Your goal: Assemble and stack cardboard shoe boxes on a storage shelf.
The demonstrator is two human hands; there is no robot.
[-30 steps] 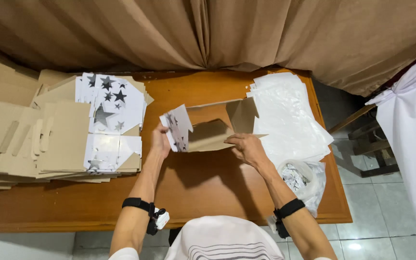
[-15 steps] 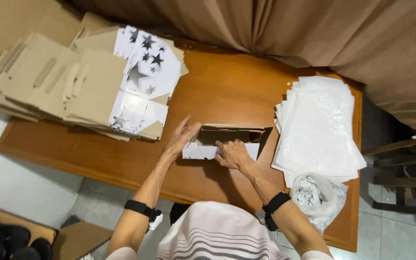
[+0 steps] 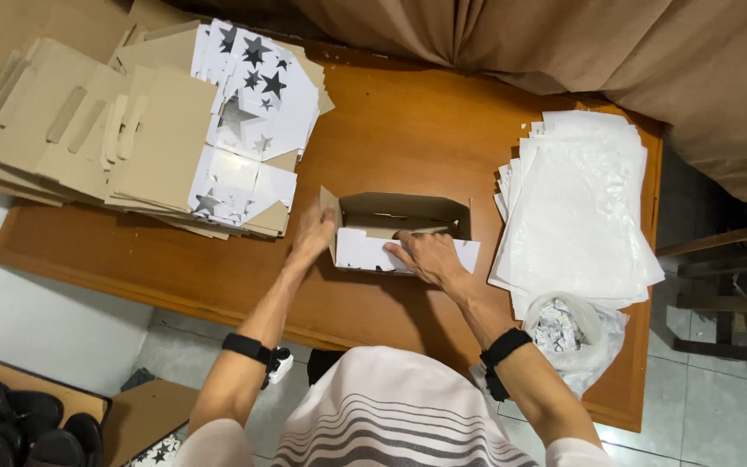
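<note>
A small cardboard box (image 3: 408,212), brown inside and white with dark star prints outside, stands open-topped on the wooden table (image 3: 408,130). My left hand (image 3: 313,235) presses against its left end flap. My right hand (image 3: 425,258) lies over the near wall, fingers curled on its white front panel. Both wrists wear black bands.
A pile of flat unfolded box blanks (image 3: 131,130), brown and star-printed, covers the table's left. A stack of white plastic bags (image 3: 577,207) lies at the right, with a clear bag of small printed pieces (image 3: 568,333) near the front edge. A brown curtain (image 3: 633,60) hangs behind.
The flat blank held up between both hands has been folded into a standing box on the table. My view has swung left and closer.
</note>
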